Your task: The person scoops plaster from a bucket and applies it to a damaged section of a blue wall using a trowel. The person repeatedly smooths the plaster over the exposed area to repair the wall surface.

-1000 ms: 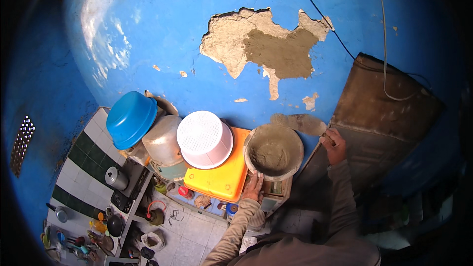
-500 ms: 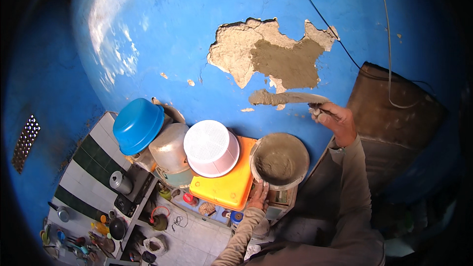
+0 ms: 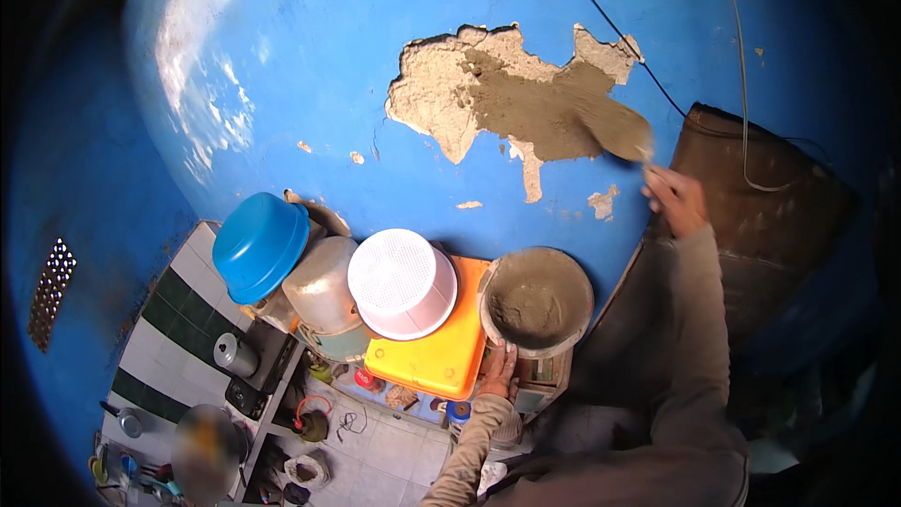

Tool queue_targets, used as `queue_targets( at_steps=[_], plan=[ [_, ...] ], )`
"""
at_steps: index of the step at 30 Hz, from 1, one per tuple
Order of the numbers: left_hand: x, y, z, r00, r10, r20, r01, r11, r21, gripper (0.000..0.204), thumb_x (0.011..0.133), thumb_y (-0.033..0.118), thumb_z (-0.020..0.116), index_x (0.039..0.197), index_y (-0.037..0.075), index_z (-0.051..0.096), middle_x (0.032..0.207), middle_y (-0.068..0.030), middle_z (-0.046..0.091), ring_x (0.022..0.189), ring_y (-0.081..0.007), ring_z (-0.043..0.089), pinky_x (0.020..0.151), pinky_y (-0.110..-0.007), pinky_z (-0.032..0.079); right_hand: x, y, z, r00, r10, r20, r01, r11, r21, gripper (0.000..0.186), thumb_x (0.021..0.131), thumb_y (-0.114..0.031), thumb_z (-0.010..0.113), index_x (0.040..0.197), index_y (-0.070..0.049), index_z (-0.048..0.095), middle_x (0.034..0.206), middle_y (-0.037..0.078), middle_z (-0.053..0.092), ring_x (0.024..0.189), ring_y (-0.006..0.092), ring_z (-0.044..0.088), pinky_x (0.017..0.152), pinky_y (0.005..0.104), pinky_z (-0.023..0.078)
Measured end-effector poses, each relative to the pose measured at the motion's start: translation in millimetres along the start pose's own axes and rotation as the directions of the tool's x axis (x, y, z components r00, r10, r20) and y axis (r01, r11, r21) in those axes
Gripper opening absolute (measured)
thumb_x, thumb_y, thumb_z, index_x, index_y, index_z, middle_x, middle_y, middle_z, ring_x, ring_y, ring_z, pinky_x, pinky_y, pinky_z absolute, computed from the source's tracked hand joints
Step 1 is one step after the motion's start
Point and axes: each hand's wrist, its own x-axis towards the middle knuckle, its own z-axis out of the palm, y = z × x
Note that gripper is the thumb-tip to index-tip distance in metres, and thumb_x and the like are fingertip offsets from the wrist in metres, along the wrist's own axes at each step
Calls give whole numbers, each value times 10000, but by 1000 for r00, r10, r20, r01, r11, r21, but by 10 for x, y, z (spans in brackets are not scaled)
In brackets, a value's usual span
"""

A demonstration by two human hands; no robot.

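Observation:
My right hand [image 3: 678, 199] grips the handle of a trowel [image 3: 619, 131]. The trowel's mortar-smeared blade lies flat against wet grey mortar [image 3: 535, 113] spread over a patch of bare, chipped wall [image 3: 427, 94]. Below, a round bucket [image 3: 580, 296] with mortar [image 3: 526, 310] inside stands on a cluttered cabinet top. Against the near left side of the bucket rests my left hand [image 3: 497, 377], its fingers stretched out and holding nothing. Just left of that hand is a yellow-orange plastic tray or lid [image 3: 422, 366], upside down.
A white perforated basket [image 3: 399, 282] sits on the yellow piece. Farther left are a metal pot [image 3: 322, 286] and a blue basin [image 3: 258, 244]. A brown board [image 3: 751, 216] leans on the right, with cables [image 3: 741, 66] hanging before the blue wall [image 3: 310, 38]. A tiled kitchen counter [image 3: 160, 366] stands lower left.
My right hand has moved up and right. The trowel has gone from below the patch onto its right part, and mortar now spreads wider there. My left hand stays by the bucket.

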Motion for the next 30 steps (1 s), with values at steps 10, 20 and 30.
queue_targets(
  at_steps=[10, 20, 30],
  plan=[
    [66, 75, -87, 1000, 24, -4, -24, 1000, 4, 714, 823, 59, 568, 1458, 107, 245, 1535, -174, 123, 1335, -385, 312, 1046, -403, 377, -1089, 481, 211, 930, 292, 222, -302, 953, 14, 351, 863, -196, 601, 1126, 37, 611, 817, 82, 639, 648, 93, 530, 606, 254, 448],
    [100, 40, -15, 1000, -3, 14, 2, 998, 66, 734, 814, 38, 560, 1467, 114, 233, 1536, -189, 112, 1333, -399, 316, 1062, -394, 352, -1104, 1354, 904, 854, -163, 495, 508, 470, -722, 187, 800, -145, 600, 961, -98, 681, 929, 84, 563, 933, 281, 513, 788, 451, 397],
    [123, -21, 46, 997, 64, -51, -58, 992, 114, 752, 794, 58, 565, 1467, 109, 235, 1514, -226, 160, 1334, -456, 272, 1093, -452, 288, -1122, 1563, 1326, 715, -233, 659, 699, 221, -680, 215, 830, -129, 529, 978, -98, 681, 943, 80, 550, 969, 264, 477, 820, 429, 338]
  ],
)
